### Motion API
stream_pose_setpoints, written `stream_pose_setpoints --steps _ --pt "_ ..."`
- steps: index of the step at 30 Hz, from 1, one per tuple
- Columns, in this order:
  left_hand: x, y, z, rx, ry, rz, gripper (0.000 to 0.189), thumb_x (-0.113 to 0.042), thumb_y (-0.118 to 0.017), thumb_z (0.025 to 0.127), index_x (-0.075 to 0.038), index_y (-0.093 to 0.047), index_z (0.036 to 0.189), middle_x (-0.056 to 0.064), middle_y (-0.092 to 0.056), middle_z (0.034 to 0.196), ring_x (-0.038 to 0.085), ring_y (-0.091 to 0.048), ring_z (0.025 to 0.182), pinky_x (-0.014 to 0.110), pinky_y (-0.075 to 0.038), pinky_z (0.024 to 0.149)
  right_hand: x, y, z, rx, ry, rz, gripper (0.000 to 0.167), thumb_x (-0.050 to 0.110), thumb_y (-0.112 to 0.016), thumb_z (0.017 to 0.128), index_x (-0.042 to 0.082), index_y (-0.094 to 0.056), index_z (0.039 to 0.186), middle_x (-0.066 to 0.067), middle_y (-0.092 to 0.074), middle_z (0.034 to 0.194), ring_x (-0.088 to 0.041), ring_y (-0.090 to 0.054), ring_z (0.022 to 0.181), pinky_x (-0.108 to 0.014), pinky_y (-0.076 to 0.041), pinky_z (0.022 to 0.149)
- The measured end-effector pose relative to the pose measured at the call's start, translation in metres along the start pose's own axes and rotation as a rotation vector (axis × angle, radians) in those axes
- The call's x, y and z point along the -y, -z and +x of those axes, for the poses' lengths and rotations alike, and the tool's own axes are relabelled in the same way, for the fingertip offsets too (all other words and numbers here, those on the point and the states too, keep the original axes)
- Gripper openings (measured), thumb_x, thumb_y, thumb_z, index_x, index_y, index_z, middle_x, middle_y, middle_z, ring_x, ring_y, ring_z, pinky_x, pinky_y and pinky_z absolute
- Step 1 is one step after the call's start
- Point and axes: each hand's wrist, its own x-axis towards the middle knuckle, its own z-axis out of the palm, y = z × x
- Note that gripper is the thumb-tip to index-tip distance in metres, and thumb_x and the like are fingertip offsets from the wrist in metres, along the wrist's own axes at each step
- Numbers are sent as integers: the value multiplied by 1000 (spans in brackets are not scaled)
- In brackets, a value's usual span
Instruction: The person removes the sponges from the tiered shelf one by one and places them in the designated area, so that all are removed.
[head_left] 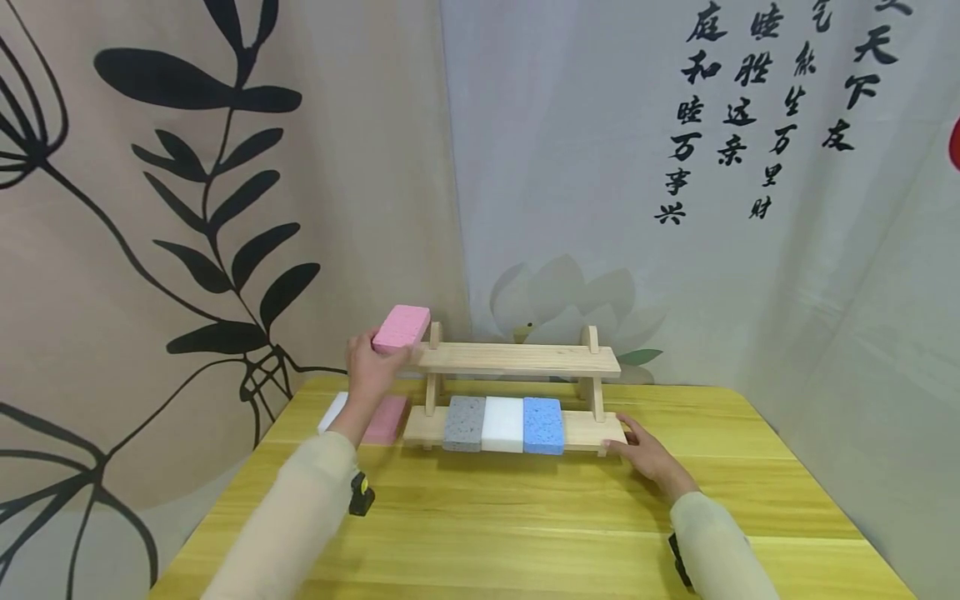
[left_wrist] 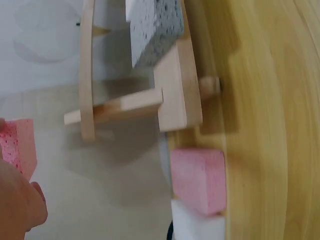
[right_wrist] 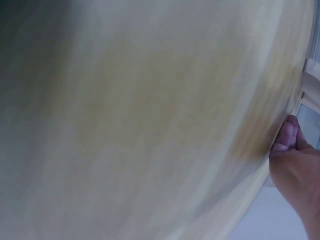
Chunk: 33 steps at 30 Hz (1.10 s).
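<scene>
My left hand [head_left: 367, 373] grips a pink sponge [head_left: 402, 327] by its sides, raised at the left end of the upper board of a two-tier wooden shelf rack [head_left: 517, 358]. In the left wrist view this sponge [left_wrist: 17, 145] shows at the left edge, apart from the rack. On the lower board a grey speckled sponge [head_left: 464, 423], a white sponge [head_left: 502, 423] and a blue sponge [head_left: 543, 425] stand side by side. My right hand [head_left: 648, 457] holds the right end of that lower board, thumb in front and fingers behind.
Left of the rack, another pink sponge [head_left: 386, 419] lies on the wooden table [head_left: 480, 525] beside a second white sponge [head_left: 334, 410], partly behind my left forearm. A printed curtain [head_left: 360, 208] hangs behind the table.
</scene>
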Motion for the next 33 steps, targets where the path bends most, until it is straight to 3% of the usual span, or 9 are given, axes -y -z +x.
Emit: stream_pose_setpoints --steps 8,19,23,33 --pt "15 27 6 -38 10 40 71 -27 -76 83 6 -46 139 24 -45 129 38 -43 119 51 -39 102 0 -1 -2 3 -7 6 86 42 -64 96 7 -15 158 -38 -31 149 -50 -40 132 -63 -36 103" --pt "36 64 9 -37 66 88 78 -29 -75 86 7 -39 144 27 -39 136 40 -40 124 52 -36 106 0 -1 -3 2 -2 9 87 42 -65 95 7 -15 158 -39 -30 149 -50 -39 132 -64 -35 104" --pt "47 75 7 -23 108 75 81 -34 -73 88 5 -35 148 24 -35 140 38 -39 126 51 -34 110 0 -1 -2 1 -1 4 87 43 -65 95 7 -16 158 -38 -30 149 -50 -39 132 -63 -36 103" --pt "76 95 6 -37 121 103 78 -33 -71 89 8 -36 146 28 -36 138 42 -38 126 55 -35 108 2 -1 -2 5 -4 9 85 40 -64 96 7 -15 158 -38 -29 149 -50 -39 133 -63 -35 104"
